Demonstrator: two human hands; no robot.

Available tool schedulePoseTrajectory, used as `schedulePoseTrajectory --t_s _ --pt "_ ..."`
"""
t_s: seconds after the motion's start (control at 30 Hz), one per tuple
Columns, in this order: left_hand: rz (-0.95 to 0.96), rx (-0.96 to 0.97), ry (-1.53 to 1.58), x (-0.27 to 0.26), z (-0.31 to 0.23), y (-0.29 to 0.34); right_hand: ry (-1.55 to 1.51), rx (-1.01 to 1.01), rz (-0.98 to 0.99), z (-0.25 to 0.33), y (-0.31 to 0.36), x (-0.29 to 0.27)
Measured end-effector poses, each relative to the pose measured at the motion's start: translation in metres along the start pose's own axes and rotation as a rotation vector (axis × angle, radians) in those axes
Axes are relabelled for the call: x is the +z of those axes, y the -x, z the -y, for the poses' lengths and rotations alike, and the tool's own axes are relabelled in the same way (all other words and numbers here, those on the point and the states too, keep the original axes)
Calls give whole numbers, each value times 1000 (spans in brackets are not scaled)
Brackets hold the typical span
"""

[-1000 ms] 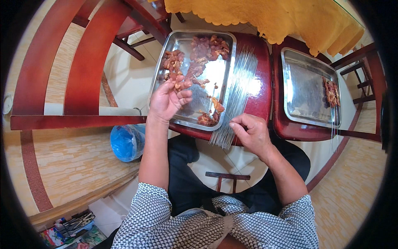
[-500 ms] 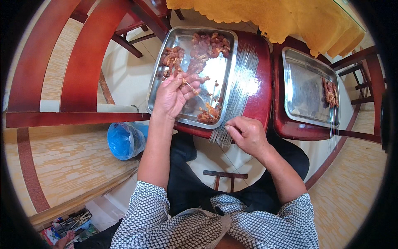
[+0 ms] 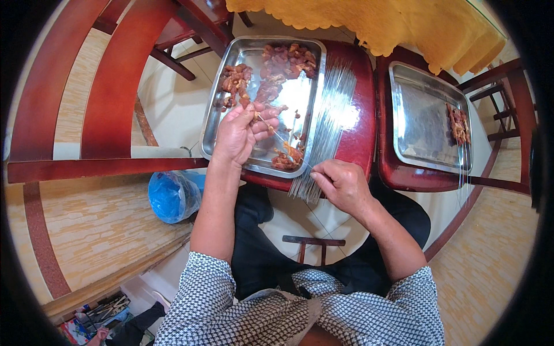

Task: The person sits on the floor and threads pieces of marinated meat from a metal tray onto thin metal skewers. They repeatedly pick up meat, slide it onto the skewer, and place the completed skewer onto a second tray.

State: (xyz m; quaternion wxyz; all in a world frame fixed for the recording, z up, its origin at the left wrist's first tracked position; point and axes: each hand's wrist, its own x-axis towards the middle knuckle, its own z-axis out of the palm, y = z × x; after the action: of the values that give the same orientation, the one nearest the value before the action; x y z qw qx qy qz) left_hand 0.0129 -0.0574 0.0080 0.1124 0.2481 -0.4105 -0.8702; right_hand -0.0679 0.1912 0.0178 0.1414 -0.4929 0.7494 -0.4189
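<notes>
Over a steel tray (image 3: 245,56), my left hand (image 3: 238,137) pinches a small piece of meat (image 3: 257,116) at the upper end of a thin metal skewer (image 3: 279,137). My right hand (image 3: 341,180) is closed on the skewer's lower end, just beyond the tray's near right corner. Raw marinated meat lies in the tray: one heap (image 3: 288,60) at the back, another heap (image 3: 235,81) at the left, and a smaller heap (image 3: 287,159) under the skewer. A bundle of loose metal skewers (image 3: 334,98) lies along the tray's right side.
A second steel tray (image 3: 421,118) at the right holds loaded meat skewers (image 3: 459,126). Both trays rest on red wooden seats. A blue-lined bin (image 3: 173,196) and a red chair back (image 3: 109,86) are at the left; another person's leg (image 3: 137,327) shows at lower left.
My hands hold nearly the same pose on the skewer and meat. The view has shifted slightly. At lower left, more of the other person's leg and foot shows.
</notes>
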Motion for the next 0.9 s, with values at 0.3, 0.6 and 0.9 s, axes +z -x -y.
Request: schedulePoseTrajectory --t_s 0.3,0.6,0.9 --pt "-58 -8 -97 9 -1 2 14 -15 9 -1 2 0" --pt "-31 -11 -13 6 6 -3 19 -11 -23 0 1 5" --pt "53 -43 78 2 8 -4 15 -18 -63 0 0 6"
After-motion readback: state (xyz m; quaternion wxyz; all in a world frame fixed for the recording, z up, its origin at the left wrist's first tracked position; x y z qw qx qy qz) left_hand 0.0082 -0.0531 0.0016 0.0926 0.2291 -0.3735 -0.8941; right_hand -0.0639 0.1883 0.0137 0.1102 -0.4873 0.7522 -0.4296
